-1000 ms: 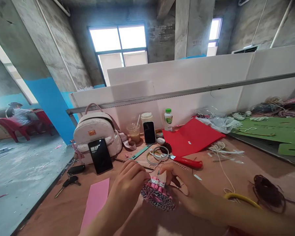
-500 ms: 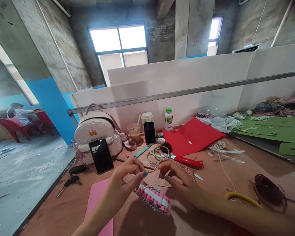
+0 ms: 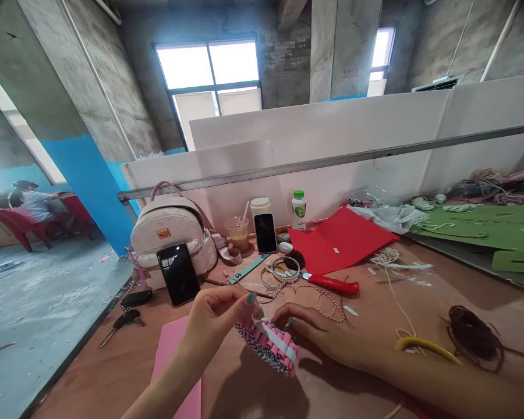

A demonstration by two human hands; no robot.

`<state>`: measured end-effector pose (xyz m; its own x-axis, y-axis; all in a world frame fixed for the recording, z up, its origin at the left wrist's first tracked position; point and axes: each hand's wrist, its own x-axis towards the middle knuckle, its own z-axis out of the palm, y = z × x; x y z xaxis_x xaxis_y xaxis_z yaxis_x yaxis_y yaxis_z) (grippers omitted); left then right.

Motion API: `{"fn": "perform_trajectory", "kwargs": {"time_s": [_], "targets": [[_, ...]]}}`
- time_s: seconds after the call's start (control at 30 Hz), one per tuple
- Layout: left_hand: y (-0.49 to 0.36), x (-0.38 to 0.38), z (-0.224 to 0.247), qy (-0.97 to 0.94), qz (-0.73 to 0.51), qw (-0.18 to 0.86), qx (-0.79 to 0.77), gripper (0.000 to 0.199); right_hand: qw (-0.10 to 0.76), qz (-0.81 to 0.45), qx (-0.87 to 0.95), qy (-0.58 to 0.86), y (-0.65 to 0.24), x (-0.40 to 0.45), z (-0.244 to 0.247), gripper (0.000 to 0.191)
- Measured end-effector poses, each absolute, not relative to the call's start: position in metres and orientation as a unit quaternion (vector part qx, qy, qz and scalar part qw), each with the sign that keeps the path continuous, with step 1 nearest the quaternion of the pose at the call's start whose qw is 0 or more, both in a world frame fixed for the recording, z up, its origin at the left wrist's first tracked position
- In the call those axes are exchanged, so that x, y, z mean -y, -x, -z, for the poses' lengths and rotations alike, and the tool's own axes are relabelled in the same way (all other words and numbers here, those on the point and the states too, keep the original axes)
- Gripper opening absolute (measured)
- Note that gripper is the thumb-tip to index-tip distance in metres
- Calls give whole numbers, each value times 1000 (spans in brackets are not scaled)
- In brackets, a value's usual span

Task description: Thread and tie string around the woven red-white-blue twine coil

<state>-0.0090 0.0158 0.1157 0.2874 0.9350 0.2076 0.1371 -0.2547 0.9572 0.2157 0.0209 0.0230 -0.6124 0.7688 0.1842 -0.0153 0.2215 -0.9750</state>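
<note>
My left hand point(image 3: 218, 319) is closed in a pinch on the upper edge of a woven pink-and-black paper piece point(image 3: 266, 347). My right hand point(image 3: 318, 334) lies low with its fingers loosely curled, the fingertips at the piece's edge; I cannot confirm a grip. The piece is over the tabletop point(image 3: 367, 343), between my hands. Red-and-white twine point(image 3: 327, 305) lies just past my right hand, near a red-handled cutter point(image 3: 332, 284). A pink paper sheet point(image 3: 174, 372) lies beneath my left forearm.
</note>
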Motion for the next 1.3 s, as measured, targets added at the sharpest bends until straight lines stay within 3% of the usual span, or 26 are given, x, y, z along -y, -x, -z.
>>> {"fn": "perform_trajectory", "kwargs": {"time_s": [0.17, 0.27, 0.4, 0.5, 0.63, 0.77, 0.93, 1.13, 1.3], "targets": [[8, -16, -110, -683, -452, 429, -380, 15, 344, -651, 652, 180, -216, -22, -17, 90], [7, -14, -105, -691, -452, 428, -368, 15, 337, -657, 655, 163, -214, -22, -11, 103], [8, -11, -103, -754, -422, 360, -352, 37, 330, -557, 735, 203, -211, -19, -13, 75], [11, -14, -101, -788, -403, 306, -351, 43, 336, -595, 699, 212, -209, -19, -19, 60], [21, -23, -96, -806, -377, 242, -386, 41, 331, -677, 614, 236, -212, -16, -27, 63], [38, -25, -87, -806, -350, 231, -418, 35, 289, -734, 520, 330, -223, -3, -29, 54], [55, 8, -76, -800, -325, 207, -460, 39, 232, -789, 435, 366, -227, 15, -17, 57], [37, 85, -82, -866, -276, 90, -408, 34, 281, -649, 625, 331, -234, 14, -4, 66], [19, 132, -49, -867, -284, 78, -402, 28, 352, -497, 708, 357, -261, 30, -28, 43]]}}
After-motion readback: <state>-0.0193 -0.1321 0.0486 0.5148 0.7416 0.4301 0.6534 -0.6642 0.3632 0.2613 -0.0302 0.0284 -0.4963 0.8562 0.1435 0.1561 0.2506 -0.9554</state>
